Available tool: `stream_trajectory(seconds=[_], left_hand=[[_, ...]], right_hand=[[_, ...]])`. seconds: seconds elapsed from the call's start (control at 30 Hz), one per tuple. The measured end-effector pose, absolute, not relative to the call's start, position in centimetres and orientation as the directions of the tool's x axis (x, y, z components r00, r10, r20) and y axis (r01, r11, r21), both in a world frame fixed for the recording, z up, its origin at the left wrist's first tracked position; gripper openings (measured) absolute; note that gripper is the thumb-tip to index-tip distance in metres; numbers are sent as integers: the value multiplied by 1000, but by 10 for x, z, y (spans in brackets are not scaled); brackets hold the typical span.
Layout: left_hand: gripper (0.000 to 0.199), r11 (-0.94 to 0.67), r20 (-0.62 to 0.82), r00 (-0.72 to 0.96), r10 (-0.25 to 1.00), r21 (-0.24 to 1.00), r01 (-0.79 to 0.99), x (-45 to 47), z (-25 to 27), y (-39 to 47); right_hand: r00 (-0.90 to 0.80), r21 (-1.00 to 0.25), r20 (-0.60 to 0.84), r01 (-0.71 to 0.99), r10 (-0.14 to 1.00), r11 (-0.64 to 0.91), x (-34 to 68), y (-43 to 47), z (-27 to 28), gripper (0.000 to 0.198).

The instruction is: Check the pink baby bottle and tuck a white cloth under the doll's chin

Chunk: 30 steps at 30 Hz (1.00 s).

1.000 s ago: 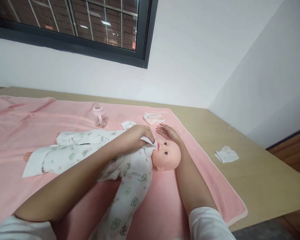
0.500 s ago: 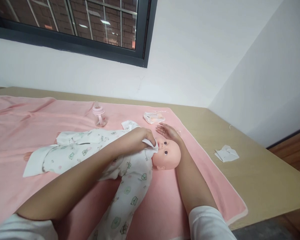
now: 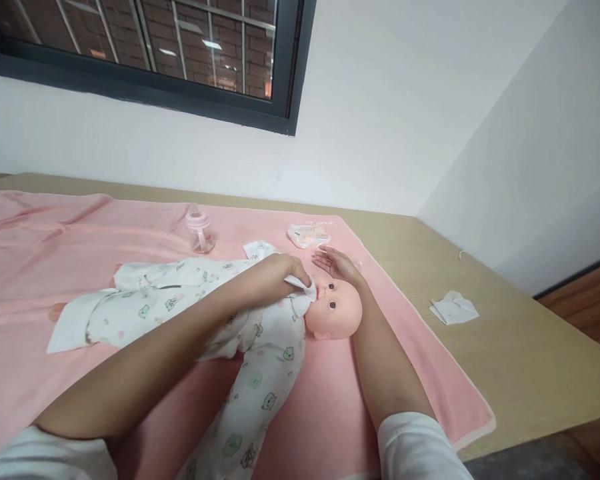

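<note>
A bald baby doll (image 3: 337,308) in white pyjamas (image 3: 270,353) printed with green animals lies on its back, head to the right. My left hand (image 3: 285,273) reaches over its chest, fingers closed on a white tissue (image 3: 304,287) whose edge lies at the doll's mouth and chin. Beyond the head rests my right hand (image 3: 335,262), open, fingers extended; its forearm runs alongside the crown. Whether that hand touches the head I cannot tell.
A pink blanket (image 3: 325,407) spreads beneath the doll on a wooden table (image 3: 520,360). Behind the doll stand a baby bottle (image 3: 199,233) with a pink top and a clear plastic packet (image 3: 309,235). Another folded white tissue (image 3: 455,309) lies to the right. A wall and window (image 3: 220,53) rise behind.
</note>
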State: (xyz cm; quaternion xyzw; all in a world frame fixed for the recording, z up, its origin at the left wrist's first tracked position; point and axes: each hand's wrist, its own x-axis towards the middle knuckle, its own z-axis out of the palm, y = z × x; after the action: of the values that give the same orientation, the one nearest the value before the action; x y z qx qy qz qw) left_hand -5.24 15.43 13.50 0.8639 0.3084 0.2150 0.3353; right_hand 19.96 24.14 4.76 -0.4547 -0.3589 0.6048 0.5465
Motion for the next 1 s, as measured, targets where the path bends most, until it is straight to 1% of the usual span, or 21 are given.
stream_trajectory(seconds=[0.13, 0.3, 0.47, 0.53, 0.7, 0.83, 1.0], left_hand=[[16, -613, 180, 726, 663, 687, 390, -54, 138, 154], [15, -625, 181, 720, 671, 661, 416, -55, 142, 153], [23, -681, 245, 691, 680, 559, 473, -53, 143, 152], [25, -689, 253, 687, 682, 536, 487, -52, 143, 151], [27, -689, 264, 674, 690, 523, 501, -51, 144, 151], [27, -672, 262, 654, 710, 529, 519, -50, 143, 153], [24, -694, 306, 646, 700, 505, 513, -49, 142, 153]], right_hand=[[8, -932, -160, -332, 987, -148, 201, 242, 46, 11], [1, -925, -147, -355, 989, -137, 204, 249, 40, 9], [-4, -919, -144, -369, 990, -135, 206, 255, 35, 9], [-3, -919, -143, -371, 990, -134, 206, 255, 35, 9], [-2, -919, -144, -371, 990, -135, 205, 250, 39, 6], [2, -921, -152, -363, 988, -141, 204, 245, 42, 9], [4, -920, -158, -364, 987, -146, 203, 244, 44, 9]])
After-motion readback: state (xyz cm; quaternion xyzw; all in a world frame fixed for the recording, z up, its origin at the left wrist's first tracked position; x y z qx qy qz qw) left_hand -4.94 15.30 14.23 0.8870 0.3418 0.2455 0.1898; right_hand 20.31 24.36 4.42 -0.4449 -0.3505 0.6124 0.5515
